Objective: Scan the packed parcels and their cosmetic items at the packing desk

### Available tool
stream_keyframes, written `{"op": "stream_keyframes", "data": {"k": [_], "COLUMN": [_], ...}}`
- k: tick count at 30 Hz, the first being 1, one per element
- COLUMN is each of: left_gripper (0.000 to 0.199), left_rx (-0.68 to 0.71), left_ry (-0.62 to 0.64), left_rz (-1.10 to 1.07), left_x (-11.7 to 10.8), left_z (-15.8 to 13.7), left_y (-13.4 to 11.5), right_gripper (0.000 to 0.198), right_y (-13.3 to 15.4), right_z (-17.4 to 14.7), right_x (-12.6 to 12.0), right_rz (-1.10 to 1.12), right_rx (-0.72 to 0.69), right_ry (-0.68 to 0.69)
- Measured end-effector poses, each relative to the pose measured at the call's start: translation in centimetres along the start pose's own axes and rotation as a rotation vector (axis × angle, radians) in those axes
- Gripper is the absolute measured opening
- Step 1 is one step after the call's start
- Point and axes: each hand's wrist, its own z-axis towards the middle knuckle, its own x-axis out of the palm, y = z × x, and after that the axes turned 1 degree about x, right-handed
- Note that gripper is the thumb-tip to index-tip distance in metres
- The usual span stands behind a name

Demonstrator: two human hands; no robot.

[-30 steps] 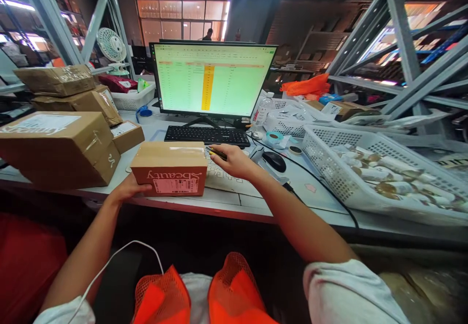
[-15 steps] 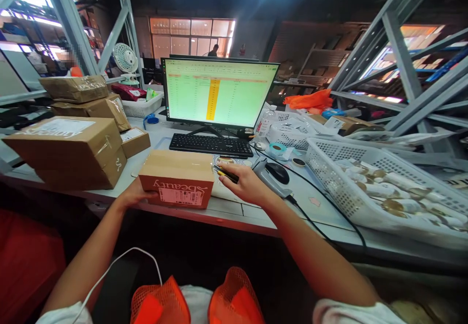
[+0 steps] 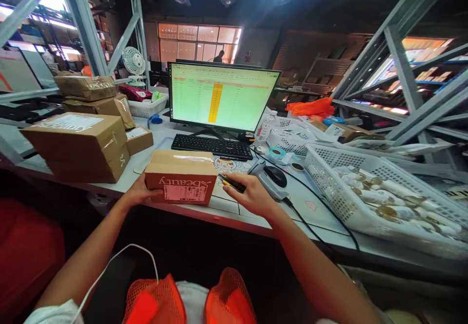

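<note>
A taped cardboard box [image 3: 183, 178] with "beauty" lettering and a white shipping label stands at the front of the desk, before the keyboard. My left hand [image 3: 141, 191] grips its left end, thumb on the front face and the other fingers hidden behind. My right hand [image 3: 250, 192] is closed around a utility knife [image 3: 234, 183], black with yellow. The knife's tip points at the box's right end; whether it touches the cardboard I cannot tell. Beyond the box lies a black keyboard [image 3: 210, 146] under a lit monitor [image 3: 223, 95] showing a spreadsheet.
Cardboard boxes [image 3: 80, 143] are stacked at the left. A barcode scanner [image 3: 266, 180] and a black mouse [image 3: 276, 175] lie right of my right hand, with a cable running to the desk's front. A white basket [image 3: 329, 192] of small wrapped items fills the right side.
The view has shifted slightly. The box's lettering, inverted before, now reads upright, so the box seems turned. The knife has drawn slightly away from the box's top right corner.
</note>
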Motion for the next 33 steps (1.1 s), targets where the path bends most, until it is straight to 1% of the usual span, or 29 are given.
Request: {"op": "stream_keyframes", "data": {"k": [2,3,5,7,8,10,12,14,17,19,21,26,29,33], "left_gripper": [0.119,0.121,0.123,0.124,0.122,0.114,0.105,0.099,0.096,0.096,0.095,0.088,0.093,0.091], "left_rx": [0.023,0.048,0.123,0.232,0.291,0.4,0.458,0.455,0.431,0.424,0.406,0.361,0.353,0.353], "left_ry": [-0.068,-0.13,-0.277,-0.382,-0.401,-0.395,-0.346,-0.285,-0.219,-0.19,-0.178,-0.191,-0.193,-0.205], "left_rz": [0.047,0.113,0.326,0.592,0.719,0.928,1.083,1.21,1.37,1.462,1.535,1.626,1.651,1.632], "left_x": [0.1,0.0,-0.4,-0.7,-0.7,0.1,1.6,3.7,6.7,8.3,9.3,10.1,10.0,9.9], "left_z": [-0.3,-0.5,-1.1,-1.8,-2.2,-2.8,-3.1,-3.3,-3.5,-3.9,-4.4,-5.3,-5.4,-5.5], "left_y": [-0.7,-1.6,-4.4,-8.2,-10.2,-13.5,-15.3,-15.7,-14.8,-14.5,-14.5,-15.4,-15.4,-15.1], "right_gripper": [0.039,0.04,0.042,0.043,0.044,0.045,0.045,0.045,0.044,0.045,0.047,0.053,0.055,0.054], "right_y": [-0.5,-0.9,-1.9,-2.9,-3.2,-3.3,-2.7,-1.5,0.7,2.2,3.6,6.1,6.5,6.8], "right_z": [-0.6,-0.9,-1.4,-1.9,-2.0,-2.1,-1.9,-1.2,0.2,1.2,2.1,3.8,4.4,4.7], "right_x": [-0.1,-0.2,-0.6,-1.1,-1.4,-1.7,-1.8,-1.4,-0.4,0.3,0.9,1.9,2.4,2.9], "right_rz": [-0.008,-0.022,-0.073,-0.129,-0.147,-0.157,-0.161,-0.19,-0.293,-0.363,-0.41,-0.503,-0.537,-0.551], "right_rx": [0.026,0.048,0.112,0.191,0.225,0.271,0.288,0.284,0.249,0.21,0.17,0.154,0.163,0.165], "right_ry": [-0.002,-0.005,-0.016,-0.021,-0.013,0.01,0.029,0.03,0.035,0.055,0.07,0.118,0.123,0.138]}}
